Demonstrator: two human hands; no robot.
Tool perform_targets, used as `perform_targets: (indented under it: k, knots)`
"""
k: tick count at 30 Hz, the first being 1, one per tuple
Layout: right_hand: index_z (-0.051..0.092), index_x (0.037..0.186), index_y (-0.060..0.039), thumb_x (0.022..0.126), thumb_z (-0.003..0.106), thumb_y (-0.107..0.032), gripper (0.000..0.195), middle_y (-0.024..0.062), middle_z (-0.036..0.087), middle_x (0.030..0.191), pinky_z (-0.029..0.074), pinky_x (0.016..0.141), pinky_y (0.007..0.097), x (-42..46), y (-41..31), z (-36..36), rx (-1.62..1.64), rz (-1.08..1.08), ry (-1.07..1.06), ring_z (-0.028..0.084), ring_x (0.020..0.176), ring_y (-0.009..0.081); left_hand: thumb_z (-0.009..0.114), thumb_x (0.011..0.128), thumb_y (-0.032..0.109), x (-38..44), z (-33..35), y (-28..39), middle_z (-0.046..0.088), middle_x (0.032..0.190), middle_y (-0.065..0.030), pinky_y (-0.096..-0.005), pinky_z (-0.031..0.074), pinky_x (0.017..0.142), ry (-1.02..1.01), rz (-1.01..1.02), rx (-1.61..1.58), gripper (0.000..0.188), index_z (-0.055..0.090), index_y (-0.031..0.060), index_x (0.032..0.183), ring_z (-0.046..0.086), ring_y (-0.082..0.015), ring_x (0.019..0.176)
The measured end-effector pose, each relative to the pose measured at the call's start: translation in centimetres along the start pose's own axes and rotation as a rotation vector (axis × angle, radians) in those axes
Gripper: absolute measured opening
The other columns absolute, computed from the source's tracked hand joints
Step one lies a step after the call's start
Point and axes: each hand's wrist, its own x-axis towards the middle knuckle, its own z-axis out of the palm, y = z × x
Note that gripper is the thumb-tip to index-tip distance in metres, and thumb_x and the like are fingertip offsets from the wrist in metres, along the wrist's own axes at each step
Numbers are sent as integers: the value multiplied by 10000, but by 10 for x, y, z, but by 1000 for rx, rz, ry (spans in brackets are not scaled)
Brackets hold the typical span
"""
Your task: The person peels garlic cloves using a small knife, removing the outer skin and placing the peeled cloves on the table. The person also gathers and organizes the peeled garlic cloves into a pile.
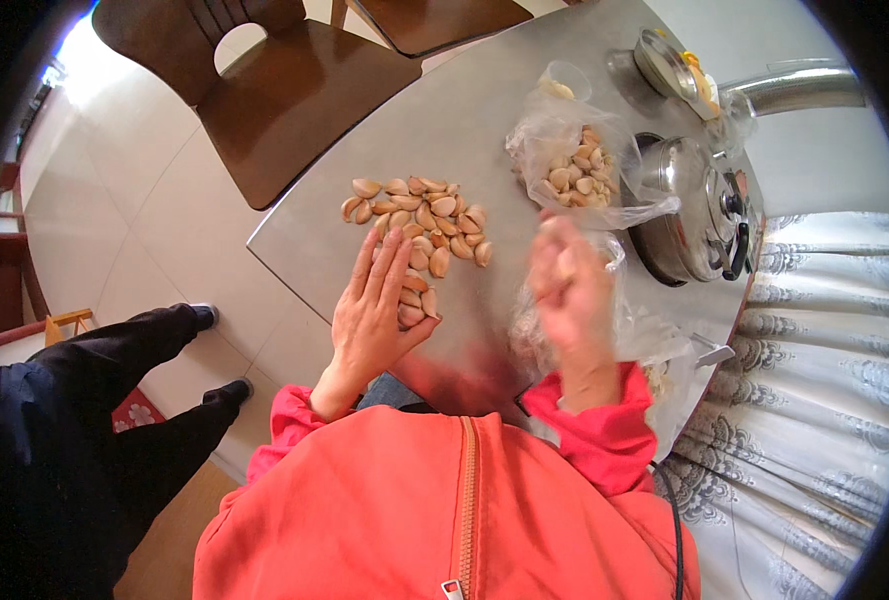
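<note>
Unpeeled garlic cloves [425,214] lie spread in a loose patch on the grey tabletop [459,135]. My left hand [373,300] rests flat along the near left side of the patch, fingers straight and thumb out, partly covering some cloves. Its thumb tip is beside the nearest clove [412,315]. To the right, my right hand [570,289] is raised with curled fingers and blurred by motion; whether a clove is in it cannot be made out. Just beyond that hand, a clear plastic bag [639,202] holds many more garlic cloves [579,176].
A lidded steel pot [681,202] stands right of the bag. Behind are a clear plastic cup [568,79] and a metal bowl [662,64]. Another plastic bag [662,345] lies near my right sleeve. Wooden chairs [302,97] border the table; a person's legs [136,375] are at left.
</note>
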Motion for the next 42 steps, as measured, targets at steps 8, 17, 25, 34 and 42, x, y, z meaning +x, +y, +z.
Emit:
perform_targets:
  k: [8, 17, 25, 34, 42]
  knots:
    - [275, 1269, 176, 966, 429, -182, 494, 281, 459, 1203, 513, 903, 317, 35, -78, -20, 408, 10, 34, 546, 1039, 286, 798, 597, 286, 2, 2, -1, 333, 1447, -140, -398, 358, 1044, 32, -3, -28, 938, 348, 33, 1380, 270, -347, 1359]
    - [470, 1219, 84, 947, 465, -157, 364, 187, 594, 1099, 516, 820, 304, 11, -69, -23, -235, -256, 109, 621, 941, 238, 820, 558, 394, -4, -4, -1, 341, 1455, -119, -486, 224, 1092, -6, 24, -19, 1004, 362, 67, 1389, 248, -343, 1372]
    - [515, 1235, -23, 820, 552, -30, 417, 135, 597, 1124, 410, 949, 388, 10, -71, -32, -1885, -838, 114, 517, 1060, 342, 735, 690, 251, 27, -16, 11, 407, 1403, -79, -464, 247, 1082, 42, 295, 62, 702, 468, 57, 1310, 304, -300, 1350]
    - [600, 990, -43, 753, 592, -42, 237, 158, 594, 946, 380, 959, 443, 25, -56, -68, -2214, -711, 51, 532, 907, 326, 600, 787, 434, 229, 46, 74, 607, 1108, -93, -451, 294, 1050, -479, 884, 129, 553, 562, 36, 1169, 538, -233, 1096]
    - [550, 929, -64, 807, 551, -33, 126, 87, 594, 961, 315, 1009, 505, -4, -55, -72, -2083, -652, -51, 570, 906, 263, 441, 827, 631, 223, 22, 42, 646, 995, -107, -508, 121, 1118, -393, 717, 511, 629, 690, 54, 821, 517, -261, 1147]
